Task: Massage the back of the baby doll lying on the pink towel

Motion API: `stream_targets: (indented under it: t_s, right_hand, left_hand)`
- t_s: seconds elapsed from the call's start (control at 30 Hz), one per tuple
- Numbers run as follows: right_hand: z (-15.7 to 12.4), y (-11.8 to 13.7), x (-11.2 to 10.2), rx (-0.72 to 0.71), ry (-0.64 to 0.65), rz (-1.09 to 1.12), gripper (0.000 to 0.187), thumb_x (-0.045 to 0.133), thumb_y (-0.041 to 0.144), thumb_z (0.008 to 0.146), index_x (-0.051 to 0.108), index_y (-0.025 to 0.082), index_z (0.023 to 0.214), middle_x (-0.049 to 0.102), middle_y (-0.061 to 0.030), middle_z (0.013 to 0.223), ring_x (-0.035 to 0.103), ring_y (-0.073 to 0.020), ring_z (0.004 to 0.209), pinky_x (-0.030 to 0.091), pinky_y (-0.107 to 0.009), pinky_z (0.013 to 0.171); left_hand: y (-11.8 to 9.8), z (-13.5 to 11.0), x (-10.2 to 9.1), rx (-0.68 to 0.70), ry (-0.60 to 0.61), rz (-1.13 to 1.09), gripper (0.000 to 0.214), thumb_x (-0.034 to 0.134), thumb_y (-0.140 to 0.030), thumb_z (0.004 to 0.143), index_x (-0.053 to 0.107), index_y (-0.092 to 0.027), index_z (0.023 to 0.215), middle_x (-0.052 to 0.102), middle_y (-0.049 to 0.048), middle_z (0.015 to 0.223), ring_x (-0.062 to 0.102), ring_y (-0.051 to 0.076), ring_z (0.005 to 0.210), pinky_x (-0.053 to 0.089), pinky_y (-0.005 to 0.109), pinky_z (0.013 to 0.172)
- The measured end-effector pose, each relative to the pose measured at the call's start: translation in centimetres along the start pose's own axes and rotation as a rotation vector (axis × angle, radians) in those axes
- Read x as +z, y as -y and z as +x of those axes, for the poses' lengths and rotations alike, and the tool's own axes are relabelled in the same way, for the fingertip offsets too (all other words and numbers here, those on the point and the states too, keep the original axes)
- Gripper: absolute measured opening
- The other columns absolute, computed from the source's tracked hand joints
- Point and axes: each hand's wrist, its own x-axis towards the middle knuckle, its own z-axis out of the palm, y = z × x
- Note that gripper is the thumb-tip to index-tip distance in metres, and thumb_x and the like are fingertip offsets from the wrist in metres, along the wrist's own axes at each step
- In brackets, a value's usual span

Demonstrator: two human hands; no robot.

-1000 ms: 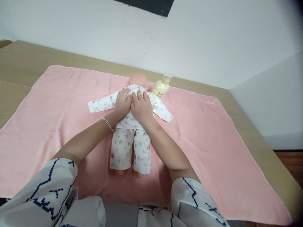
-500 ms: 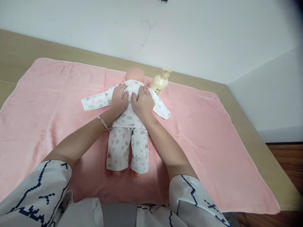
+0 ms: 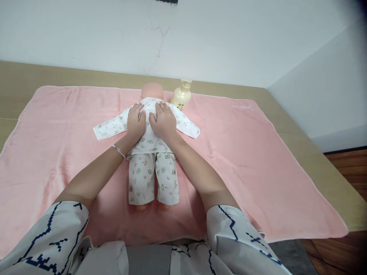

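Observation:
A baby doll point(image 3: 149, 141) in white printed pajamas lies on a pink blanket point(image 3: 241, 168), its bald head toward the wall and both sleeves spread outward. No facial features show on the head, so it appears to be face down. My left hand point(image 3: 136, 121) rests flat on the left side of the doll's upper back, fingers extended. On the right side of the upper back lies my right hand point(image 3: 164, 120), also flat, its thumb apart from the fingers. Neither hand grips anything. The hands cover part of the shirt.
A cream pump bottle point(image 3: 181, 94) stands at the blanket's far edge, just right of the doll's head. Beneath the blanket is a light wooden table point(image 3: 309, 160). White wall point(image 3: 114, 42) rises behind it, and wooden flooring point(image 3: 349, 168) shows at the right.
The view has tilted and shifted slightly, so the doll and bottle appear a little further left. Both hands stay flat on the doll's back in about the same places.

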Motion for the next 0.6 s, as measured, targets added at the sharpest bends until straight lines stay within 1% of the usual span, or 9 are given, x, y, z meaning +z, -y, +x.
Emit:
stream_targets:
  t_s: [0.13,0.2,0.27,0.33,0.37,0.43,0.5,0.57,0.6]
  right_hand:
    - [1.0,-1.5,-0.4,-0.224,0.109,-0.006,0.056,0.036,0.033,0.1,0.039,0.001,0.145,0.036,-0.0188,0.153,0.029,-0.0305,0.144,0.022,-0.044,0.122]
    - [0.9,-1.3,-0.8,-0.251,0.102,-0.018,0.054,0.036,0.032,0.101,0.04,0.001,0.144,0.038,-0.0197,0.151,0.031,-0.0312,0.143,0.024,-0.044,0.121]
    - [0.4,-0.2,-1.4,-0.206,0.065,-0.046,0.051,0.037,0.029,0.1,0.044,-0.002,0.14,0.046,-0.0235,0.144,0.041,-0.0344,0.136,0.032,-0.045,0.116]
    - [-0.4,1.2,-1.9,-0.113,0.048,-0.078,0.048,0.037,0.025,0.099,0.049,-0.007,0.133,0.054,-0.029,0.131,0.05,-0.0377,0.126,0.04,-0.047,0.107]
    - [-0.7,1.8,-2.0,-0.069,0.05,-0.09,0.048,0.035,0.024,0.1,0.049,-0.009,0.131,0.055,-0.032,0.129,0.051,-0.0393,0.124,0.043,-0.049,0.104]
    - [-0.8,2.1,-1.9,-0.043,0.052,-0.091,0.049,0.034,0.023,0.1,0.048,-0.011,0.131,0.052,-0.0353,0.13,0.049,-0.0411,0.126,0.042,-0.051,0.104]
    - [-0.3,1.2,-1.4,-0.097,0.033,-0.057,0.05,0.038,0.025,0.099,0.047,-0.009,0.135,0.048,-0.0334,0.136,0.046,-0.0406,0.13,0.037,-0.051,0.109]
    - [0.5,-0.3,-0.8,-0.182,0.02,0.014,0.052,0.045,0.031,0.097,0.047,-0.003,0.137,0.046,-0.027,0.143,0.041,-0.0379,0.135,0.032,-0.049,0.115]
    - [0.8,-1.0,-0.6,-0.215,0.024,0.051,0.054,0.047,0.033,0.097,0.046,-0.001,0.139,0.044,-0.024,0.146,0.039,-0.036,0.137,0.03,-0.047,0.117]
  left_hand:
    - [-0.4,0.2,-0.5,0.154,0.082,0.091,0.042,0.031,-0.034,0.098,0.063,-0.018,0.121,0.062,0.008,0.132,0.051,0.023,0.131,0.036,0.045,0.12]
    - [-0.6,0.4,-0.7,0.158,0.123,0.117,0.045,0.029,-0.038,0.099,0.061,-0.017,0.124,0.061,0.0096,0.133,0.05,0.023,0.132,0.035,0.045,0.12]
    - [-0.7,0.4,-0.9,0.116,0.159,0.141,0.05,0.026,-0.043,0.1,0.056,-0.015,0.13,0.055,0.0123,0.14,0.044,0.025,0.138,0.031,0.049,0.122]
    - [-0.8,0.4,-1.0,0.069,0.178,0.182,0.056,0.024,-0.046,0.1,0.05,-0.012,0.135,0.046,0.0162,0.148,0.034,0.029,0.144,0.025,0.054,0.122]
    - [-0.8,0.3,-1.1,0.061,0.181,0.21,0.057,0.024,-0.047,0.1,0.049,-0.011,0.137,0.043,0.0177,0.149,0.032,0.03,0.145,0.024,0.056,0.122]
    - [-1.1,0.3,-1.3,0.092,0.176,0.268,0.055,0.024,-0.044,0.1,0.05,-0.01,0.135,0.046,0.0189,0.146,0.036,0.03,0.143,0.028,0.056,0.12]
    - [-1.4,0.2,-1.6,0.159,0.159,0.307,0.049,0.026,-0.038,0.1,0.057,-0.01,0.127,0.056,0.0181,0.136,0.047,0.029,0.134,0.035,0.052,0.117]
    - [-1.6,0.1,-1.6,0.201,0.13,0.313,0.043,0.03,-0.033,0.099,0.063,-0.011,0.118,0.063,0.0166,0.125,0.054,0.027,0.124,0.042,0.047,0.112]
    - [-1.6,0.1,-1.6,0.201,0.121,0.306,0.041,0.032,-0.031,0.098,0.063,-0.012,0.116,0.064,0.0159,0.123,0.056,0.027,0.121,0.044,0.046,0.11]
